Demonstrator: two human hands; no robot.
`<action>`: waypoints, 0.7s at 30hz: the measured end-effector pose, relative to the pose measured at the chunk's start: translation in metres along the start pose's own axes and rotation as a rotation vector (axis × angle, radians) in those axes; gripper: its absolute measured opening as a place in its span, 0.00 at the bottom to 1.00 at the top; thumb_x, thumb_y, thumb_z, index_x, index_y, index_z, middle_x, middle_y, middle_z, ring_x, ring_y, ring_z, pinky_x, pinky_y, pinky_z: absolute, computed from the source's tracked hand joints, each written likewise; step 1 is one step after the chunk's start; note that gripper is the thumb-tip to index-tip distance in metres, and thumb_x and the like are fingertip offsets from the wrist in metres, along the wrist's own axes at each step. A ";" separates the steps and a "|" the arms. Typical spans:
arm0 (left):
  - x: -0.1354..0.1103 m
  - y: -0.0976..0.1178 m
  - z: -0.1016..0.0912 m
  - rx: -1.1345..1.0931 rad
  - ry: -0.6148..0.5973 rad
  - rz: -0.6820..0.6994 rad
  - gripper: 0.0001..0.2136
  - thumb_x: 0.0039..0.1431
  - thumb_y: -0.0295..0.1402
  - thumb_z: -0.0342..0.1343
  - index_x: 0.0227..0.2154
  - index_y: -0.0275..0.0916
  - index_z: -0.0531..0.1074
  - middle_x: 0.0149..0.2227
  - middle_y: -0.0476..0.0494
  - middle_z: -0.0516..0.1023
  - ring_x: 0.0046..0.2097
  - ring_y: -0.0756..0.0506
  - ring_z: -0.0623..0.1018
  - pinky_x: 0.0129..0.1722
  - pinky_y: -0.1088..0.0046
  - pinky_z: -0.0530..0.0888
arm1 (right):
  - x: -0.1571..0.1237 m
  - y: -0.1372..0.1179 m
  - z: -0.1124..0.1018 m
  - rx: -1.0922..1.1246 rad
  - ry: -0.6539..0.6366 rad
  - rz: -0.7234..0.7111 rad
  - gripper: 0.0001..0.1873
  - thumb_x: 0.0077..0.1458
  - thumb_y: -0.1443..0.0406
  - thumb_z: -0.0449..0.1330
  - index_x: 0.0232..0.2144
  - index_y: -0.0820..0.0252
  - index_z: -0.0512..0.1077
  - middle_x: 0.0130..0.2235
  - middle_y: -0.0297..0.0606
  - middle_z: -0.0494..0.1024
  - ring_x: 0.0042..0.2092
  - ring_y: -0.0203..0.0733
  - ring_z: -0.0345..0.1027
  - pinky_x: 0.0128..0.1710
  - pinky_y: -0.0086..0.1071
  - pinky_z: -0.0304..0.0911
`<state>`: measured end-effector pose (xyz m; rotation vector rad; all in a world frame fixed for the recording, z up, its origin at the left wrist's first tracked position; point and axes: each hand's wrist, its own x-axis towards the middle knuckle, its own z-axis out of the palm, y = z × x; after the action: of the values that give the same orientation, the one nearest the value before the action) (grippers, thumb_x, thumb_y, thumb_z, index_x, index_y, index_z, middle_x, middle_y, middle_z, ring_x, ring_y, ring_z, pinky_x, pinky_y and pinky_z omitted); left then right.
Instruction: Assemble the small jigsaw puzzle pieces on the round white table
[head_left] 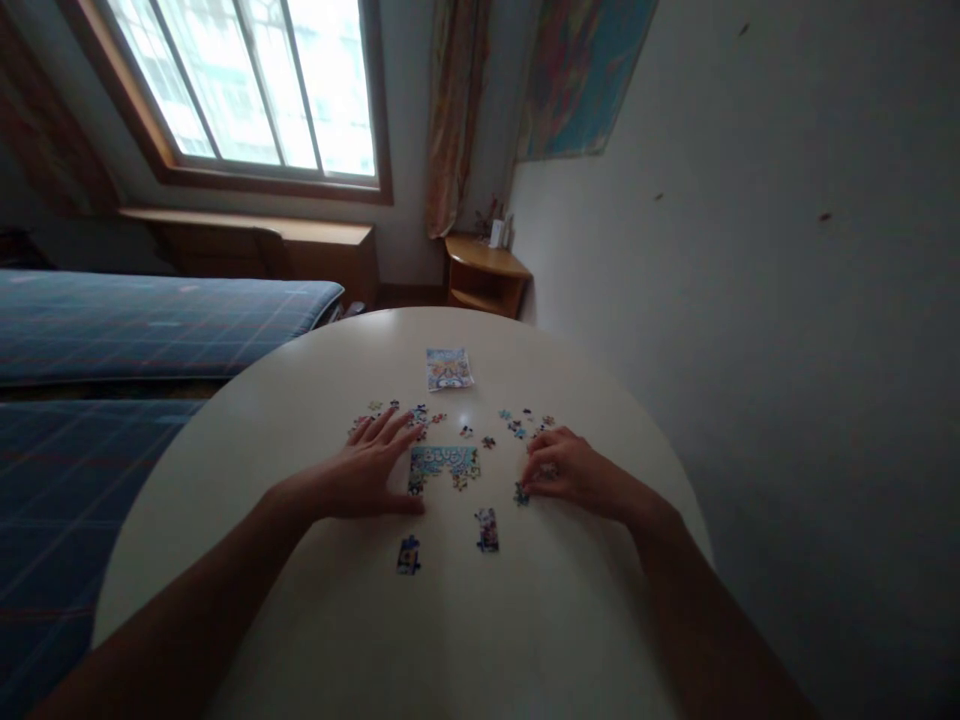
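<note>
A partly joined jigsaw puzzle point(442, 460) with lettering along its top lies on the white table. My left hand point(367, 465) rests at its left side, fingers spread and thumb stretched out below the puzzle's lower left corner. To the right, my right hand point(562, 465) is closed, its thumb and fingertips pinching at a small puzzle piece point(521, 493) on the tabletop. Two small joined sections lie nearer to me: a left section point(408, 555) and a right section point(487, 530). Loose pieces are scattered beyond both hands, some partly covered by them.
The round white table point(337, 620) holds a picture sheet point(448, 369) beyond the puzzle. More loose pieces point(516, 428) lie by my right hand. A plaid mattress point(165, 320) stands to the left, a wall point(787, 350) to the right, and a corner shelf point(487, 258) behind.
</note>
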<state>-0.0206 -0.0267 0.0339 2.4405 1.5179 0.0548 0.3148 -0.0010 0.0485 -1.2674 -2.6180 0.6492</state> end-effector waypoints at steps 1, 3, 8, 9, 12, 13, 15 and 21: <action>0.000 0.004 -0.001 -0.007 0.044 0.040 0.46 0.51 0.60 0.58 0.68 0.40 0.52 0.72 0.34 0.44 0.71 0.28 0.42 0.66 0.43 0.48 | 0.002 0.000 0.003 -0.004 0.023 -0.021 0.05 0.54 0.58 0.67 0.33 0.49 0.81 0.42 0.37 0.77 0.49 0.47 0.66 0.54 0.44 0.55; -0.002 0.019 -0.005 -0.037 0.105 0.163 0.37 0.57 0.52 0.58 0.65 0.42 0.57 0.70 0.37 0.52 0.70 0.32 0.50 0.66 0.49 0.55 | 0.005 -0.003 0.006 -0.022 0.051 -0.037 0.04 0.56 0.60 0.66 0.33 0.49 0.81 0.41 0.37 0.77 0.47 0.46 0.67 0.55 0.45 0.54; -0.021 0.077 -0.003 -0.115 0.017 0.407 0.25 0.60 0.40 0.60 0.59 0.46 0.65 0.63 0.42 0.66 0.63 0.37 0.66 0.61 0.55 0.64 | 0.002 -0.009 0.007 -0.069 0.104 -0.006 0.09 0.53 0.56 0.68 0.36 0.51 0.79 0.42 0.38 0.78 0.51 0.50 0.67 0.58 0.49 0.52; -0.026 0.088 -0.001 -0.126 0.000 0.422 0.26 0.59 0.40 0.61 0.60 0.46 0.64 0.64 0.41 0.64 0.63 0.36 0.65 0.60 0.55 0.65 | 0.002 -0.010 0.006 -0.072 0.109 0.006 0.12 0.50 0.55 0.70 0.36 0.51 0.79 0.43 0.38 0.78 0.52 0.51 0.67 0.58 0.50 0.52; -0.036 0.108 0.007 -0.161 -0.031 0.456 0.28 0.58 0.43 0.62 0.60 0.40 0.65 0.64 0.37 0.64 0.62 0.36 0.66 0.61 0.57 0.64 | 0.001 -0.011 0.007 -0.065 0.087 0.027 0.15 0.46 0.56 0.72 0.36 0.52 0.78 0.44 0.39 0.77 0.53 0.52 0.66 0.58 0.51 0.52; -0.038 0.112 0.008 -0.167 -0.040 0.456 0.27 0.59 0.43 0.61 0.58 0.38 0.66 0.63 0.36 0.66 0.62 0.36 0.67 0.61 0.58 0.64 | 0.001 -0.013 0.008 -0.057 0.078 0.022 0.14 0.47 0.57 0.72 0.36 0.52 0.78 0.44 0.38 0.77 0.53 0.52 0.65 0.58 0.51 0.51; -0.040 0.115 0.008 -0.159 -0.062 0.444 0.25 0.60 0.42 0.60 0.56 0.36 0.68 0.60 0.37 0.69 0.60 0.37 0.69 0.62 0.59 0.64 | 0.002 -0.016 0.010 -0.032 0.062 0.000 0.12 0.48 0.59 0.71 0.37 0.51 0.78 0.45 0.38 0.77 0.54 0.51 0.65 0.58 0.50 0.51; -0.040 0.116 0.008 -0.125 -0.062 0.411 0.21 0.61 0.40 0.59 0.54 0.36 0.70 0.59 0.38 0.70 0.58 0.38 0.71 0.60 0.60 0.66 | 0.004 -0.023 0.012 -0.012 0.065 0.006 0.14 0.47 0.62 0.70 0.39 0.54 0.76 0.47 0.39 0.76 0.54 0.50 0.64 0.57 0.47 0.52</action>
<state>0.0643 -0.1116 0.0590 2.5817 0.9376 0.1456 0.2918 -0.0146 0.0479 -1.2776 -2.5709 0.5843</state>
